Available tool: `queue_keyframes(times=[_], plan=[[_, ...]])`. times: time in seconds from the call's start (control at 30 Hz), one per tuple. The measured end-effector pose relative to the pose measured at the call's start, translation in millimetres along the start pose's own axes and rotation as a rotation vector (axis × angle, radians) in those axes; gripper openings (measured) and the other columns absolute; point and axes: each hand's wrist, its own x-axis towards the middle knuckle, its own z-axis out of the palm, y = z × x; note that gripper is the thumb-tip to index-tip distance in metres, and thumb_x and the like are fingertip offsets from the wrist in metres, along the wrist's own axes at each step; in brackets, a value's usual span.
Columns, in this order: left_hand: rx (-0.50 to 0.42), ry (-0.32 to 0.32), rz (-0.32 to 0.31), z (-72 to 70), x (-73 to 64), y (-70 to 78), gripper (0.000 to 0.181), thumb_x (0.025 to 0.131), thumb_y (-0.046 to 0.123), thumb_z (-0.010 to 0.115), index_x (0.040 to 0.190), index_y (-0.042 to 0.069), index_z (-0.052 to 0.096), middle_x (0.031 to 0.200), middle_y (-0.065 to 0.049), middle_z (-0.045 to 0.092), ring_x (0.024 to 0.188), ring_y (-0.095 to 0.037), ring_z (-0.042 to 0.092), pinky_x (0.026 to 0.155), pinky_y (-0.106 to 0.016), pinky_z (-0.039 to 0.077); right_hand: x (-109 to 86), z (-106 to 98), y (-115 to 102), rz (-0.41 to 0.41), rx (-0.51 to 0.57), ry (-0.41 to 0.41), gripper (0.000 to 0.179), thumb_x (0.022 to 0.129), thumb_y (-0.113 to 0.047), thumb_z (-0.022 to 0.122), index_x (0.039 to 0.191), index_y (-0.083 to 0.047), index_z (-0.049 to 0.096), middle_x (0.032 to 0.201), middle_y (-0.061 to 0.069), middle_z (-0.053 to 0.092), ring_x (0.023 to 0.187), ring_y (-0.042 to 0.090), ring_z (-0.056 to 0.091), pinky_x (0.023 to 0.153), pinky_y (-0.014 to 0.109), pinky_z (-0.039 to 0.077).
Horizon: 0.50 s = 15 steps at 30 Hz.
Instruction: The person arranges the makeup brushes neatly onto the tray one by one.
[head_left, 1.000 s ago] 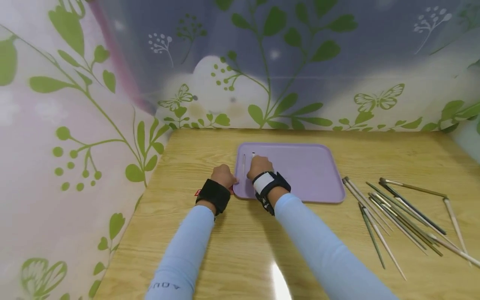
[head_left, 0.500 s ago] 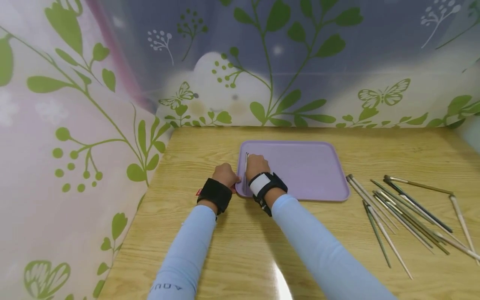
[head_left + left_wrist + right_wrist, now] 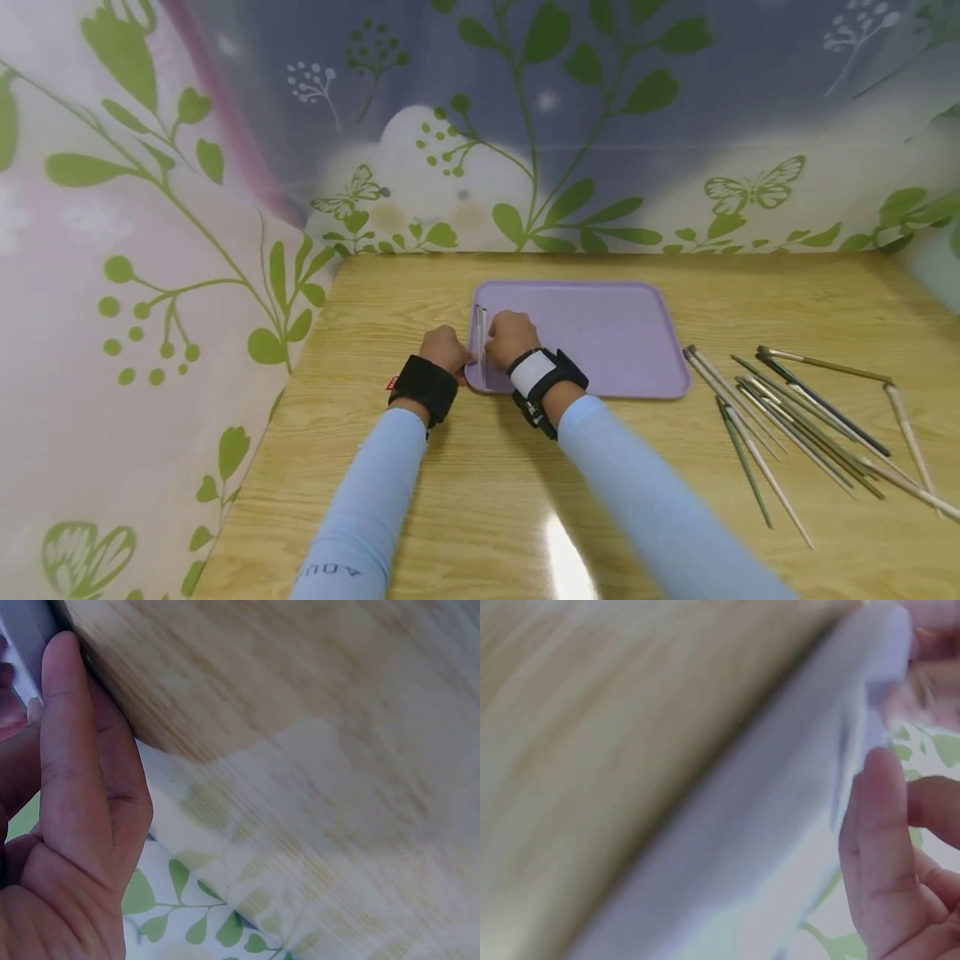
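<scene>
Two thin paintbrushes (image 3: 482,346) lie side by side along the left end of a lilac tray (image 3: 592,333) in the head view. My right hand (image 3: 513,335) is just right of them, over the tray; in the right wrist view its fingers (image 3: 885,825) look fairly straight, with the tips close to a brush handle (image 3: 847,750). At the tray's left rim, my left hand (image 3: 446,348) holds the edge, thumb toward the inside. The left wrist view has its fingers (image 3: 71,742) along the tray's outer side (image 3: 30,637).
Several loose paintbrushes (image 3: 795,417) are spread over the wooden table (image 3: 420,517) to the right of the tray. A leaf-patterned wall (image 3: 600,167) rises behind the table, another (image 3: 150,333) at its left.
My right hand has moved left with a paintbrush, laid it beside the other brush at the tray's left end, and let it go. The left hand has stayed at the rim.
</scene>
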Motion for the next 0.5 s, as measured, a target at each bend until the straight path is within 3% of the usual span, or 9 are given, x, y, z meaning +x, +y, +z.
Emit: queue_keyframes(times=[0.13,0.23,0.3,0.37,0.5], plan=[[-0.040,-0.011,0.040,-2.0,-4.2,-1.4,0.018,0.074,0.012,0.063,0.075,-0.006,0.063,0.057,-0.015,0.062,0.030,-0.009,0.049,0.035,-0.020,0.046,-17.2,-29,17,-0.033,0.055,-0.012,0.022,0.074,-0.015,0.059,0.093,-0.006,0.063,0.077,0.007,0.066,0.060,0.014,0.061,0.061,0.025,0.052],[-0.044,-0.019,0.026,2.4,7.3,-8.9,0.020,0.073,0.014,0.065,0.076,-0.005,0.062,0.055,-0.013,0.061,0.032,-0.010,0.051,0.036,-0.021,0.047,-33.3,-56,40,-0.044,0.045,0.013,0.019,0.073,-0.013,0.058,0.089,-0.005,0.062,0.064,0.006,0.065,0.051,0.013,0.059,0.059,0.027,0.051],[-0.032,-0.022,0.009,3.1,9.8,-7.7,0.021,0.073,0.014,0.066,0.076,-0.006,0.062,0.056,-0.014,0.061,0.033,-0.013,0.052,0.037,-0.023,0.048,-46.2,-73,63,-0.067,-0.020,0.071,0.014,0.071,-0.012,0.058,0.082,-0.005,0.064,0.064,0.007,0.064,0.056,0.017,0.060,0.058,0.030,0.050],[0.023,0.001,0.022,3.3,11.2,-6.0,0.022,0.072,0.017,0.066,0.076,-0.004,0.063,0.060,-0.014,0.063,0.038,-0.015,0.055,0.042,-0.024,0.050,-62.0,-86,91,-0.068,-0.100,0.133,0.006,0.068,-0.009,0.057,0.066,-0.006,0.062,0.057,0.006,0.060,0.052,0.020,0.055,0.049,0.031,0.045],[0.141,0.030,0.047,2.0,10.6,-1.7,0.027,0.071,0.023,0.067,0.080,-0.002,0.064,0.073,-0.016,0.064,0.059,-0.025,0.061,0.059,-0.028,0.052,-107.7,-99,145,0.008,-0.181,0.182,0.026,0.067,-0.005,0.054,0.043,-0.009,0.044,0.042,-0.001,0.040,0.040,0.014,0.035,0.033,0.022,0.025]])
